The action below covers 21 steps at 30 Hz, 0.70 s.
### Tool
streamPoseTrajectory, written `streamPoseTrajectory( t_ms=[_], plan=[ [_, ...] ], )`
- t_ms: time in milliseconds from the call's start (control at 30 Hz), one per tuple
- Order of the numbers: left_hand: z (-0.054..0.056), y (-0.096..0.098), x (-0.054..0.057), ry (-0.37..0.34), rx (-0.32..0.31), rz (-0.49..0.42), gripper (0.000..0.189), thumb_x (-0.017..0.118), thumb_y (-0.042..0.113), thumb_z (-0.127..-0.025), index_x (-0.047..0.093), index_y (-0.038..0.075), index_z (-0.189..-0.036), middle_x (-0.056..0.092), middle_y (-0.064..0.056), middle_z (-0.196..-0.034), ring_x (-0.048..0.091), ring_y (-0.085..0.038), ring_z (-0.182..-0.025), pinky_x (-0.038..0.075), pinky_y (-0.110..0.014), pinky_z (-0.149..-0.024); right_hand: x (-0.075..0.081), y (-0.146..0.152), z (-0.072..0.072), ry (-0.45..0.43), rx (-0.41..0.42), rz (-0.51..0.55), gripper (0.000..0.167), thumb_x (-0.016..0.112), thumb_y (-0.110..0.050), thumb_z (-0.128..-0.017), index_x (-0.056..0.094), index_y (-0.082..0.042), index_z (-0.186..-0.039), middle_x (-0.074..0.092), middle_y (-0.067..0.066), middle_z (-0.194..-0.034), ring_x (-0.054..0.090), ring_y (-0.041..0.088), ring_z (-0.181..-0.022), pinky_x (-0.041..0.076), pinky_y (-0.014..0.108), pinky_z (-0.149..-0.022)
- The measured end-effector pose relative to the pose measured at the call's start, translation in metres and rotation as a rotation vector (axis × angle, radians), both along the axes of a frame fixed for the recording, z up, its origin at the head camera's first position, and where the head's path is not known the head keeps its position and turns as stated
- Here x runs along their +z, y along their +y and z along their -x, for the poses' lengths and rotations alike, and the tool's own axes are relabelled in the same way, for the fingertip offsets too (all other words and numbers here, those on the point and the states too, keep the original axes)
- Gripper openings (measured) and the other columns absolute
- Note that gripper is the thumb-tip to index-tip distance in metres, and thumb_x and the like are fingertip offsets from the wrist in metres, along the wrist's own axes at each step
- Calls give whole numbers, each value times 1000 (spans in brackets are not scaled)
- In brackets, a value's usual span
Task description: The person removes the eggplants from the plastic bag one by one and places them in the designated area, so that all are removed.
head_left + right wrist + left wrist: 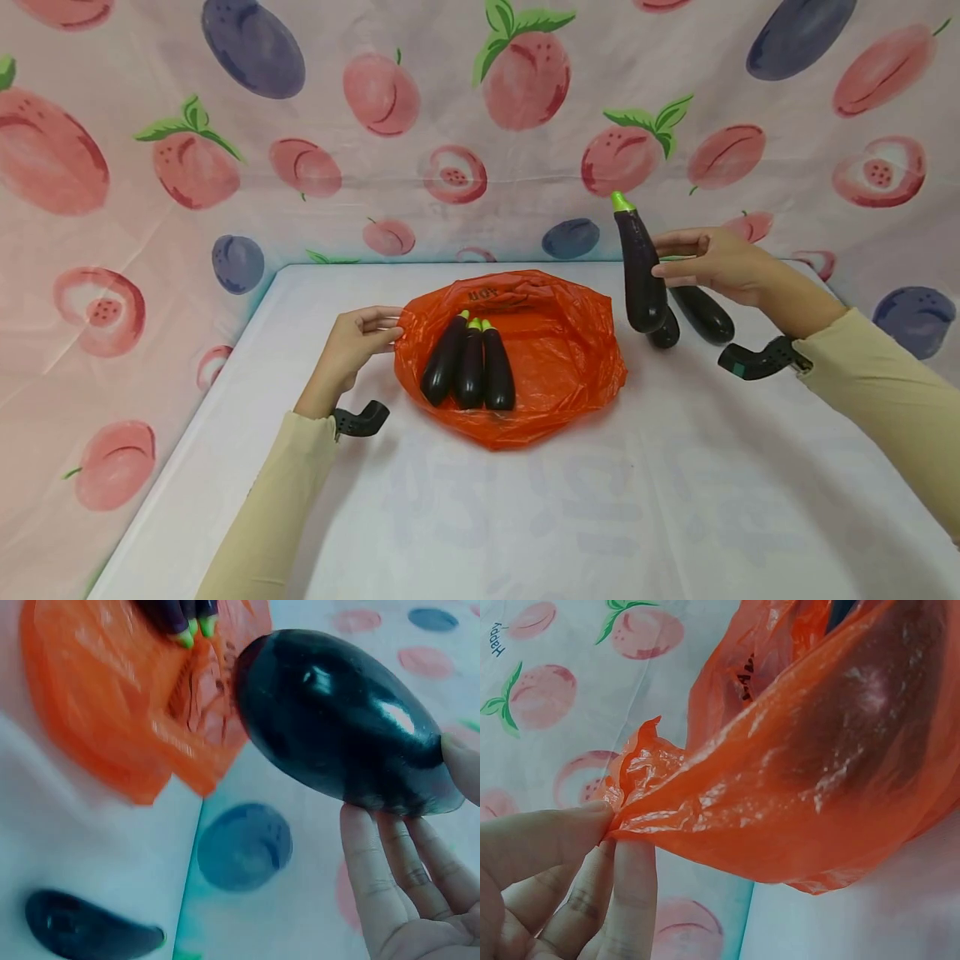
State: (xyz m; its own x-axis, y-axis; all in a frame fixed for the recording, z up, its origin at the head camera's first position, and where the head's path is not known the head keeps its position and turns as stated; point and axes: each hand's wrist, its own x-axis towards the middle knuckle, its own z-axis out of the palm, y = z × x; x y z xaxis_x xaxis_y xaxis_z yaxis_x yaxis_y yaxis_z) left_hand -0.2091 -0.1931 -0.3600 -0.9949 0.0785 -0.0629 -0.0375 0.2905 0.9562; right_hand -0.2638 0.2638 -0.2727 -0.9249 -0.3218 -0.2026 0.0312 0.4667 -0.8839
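Observation:
My right hand (720, 262) holds an eggplant (641, 271) by its side, with the green stem end up, to the right of an orange plastic bag (558, 358). In the right wrist view thumb and fingers pinch this eggplant (337, 720) in the air. My left hand (356, 346) pinches the left rim of the bag, and the left wrist view shows the gathered plastic (641, 776) between thumb and fingers. Three eggplants (469, 367) lie side by side in the left part of the open bag, stems toward the back.
Behind the held eggplant, an eggplant (703, 312) lies on the white table (540, 517), and a dark rounded end (666, 332) shows beside it, partly covered. A fruit-printed cloth (525, 183) hangs along the back and left. Black wrist devices (753, 361) are on both arms.

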Motion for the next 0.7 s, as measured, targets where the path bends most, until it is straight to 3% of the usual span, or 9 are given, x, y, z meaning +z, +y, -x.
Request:
streamPoseTrajectory(
  t_ms=[100,233,467,700],
  plan=[
    [0,0,0,1,0,6,35,61,10,-90,58,-1,-124,65,-17,-113,66,-3,-80,58,-23,-75,-1,15,3,-9,-12,18,44,63,-18,-90,50,-18,-132,56,-23,-106,61,-4,-96,52,13,-82],
    [0,1,0,-5,4,0,34,61,9,-90,58,0,-123,63,-20,-115,66,-3,-80,58,-23,-75,-5,34,6,-10,-17,77,28,60,-13,-92,58,-32,-112,60,-23,-104,62,-3,-95,53,15,-80],
    [0,0,-1,3,-8,9,36,61,10,-90,57,-2,-124,63,-23,-116,65,-3,-81,57,-23,-75,-15,58,5,-34,-46,101,28,58,-10,-92,54,-27,-113,61,-23,-100,60,-5,-95,54,17,-79],
    [0,2,-1,-8,-6,7,36,61,9,-90,58,-2,-124,63,-22,-116,65,-4,-82,57,-22,-75,-30,78,4,-81,-35,165,32,54,-7,-94,60,-37,-100,64,-23,-100,61,-5,-93,54,15,-77]
  ],
)
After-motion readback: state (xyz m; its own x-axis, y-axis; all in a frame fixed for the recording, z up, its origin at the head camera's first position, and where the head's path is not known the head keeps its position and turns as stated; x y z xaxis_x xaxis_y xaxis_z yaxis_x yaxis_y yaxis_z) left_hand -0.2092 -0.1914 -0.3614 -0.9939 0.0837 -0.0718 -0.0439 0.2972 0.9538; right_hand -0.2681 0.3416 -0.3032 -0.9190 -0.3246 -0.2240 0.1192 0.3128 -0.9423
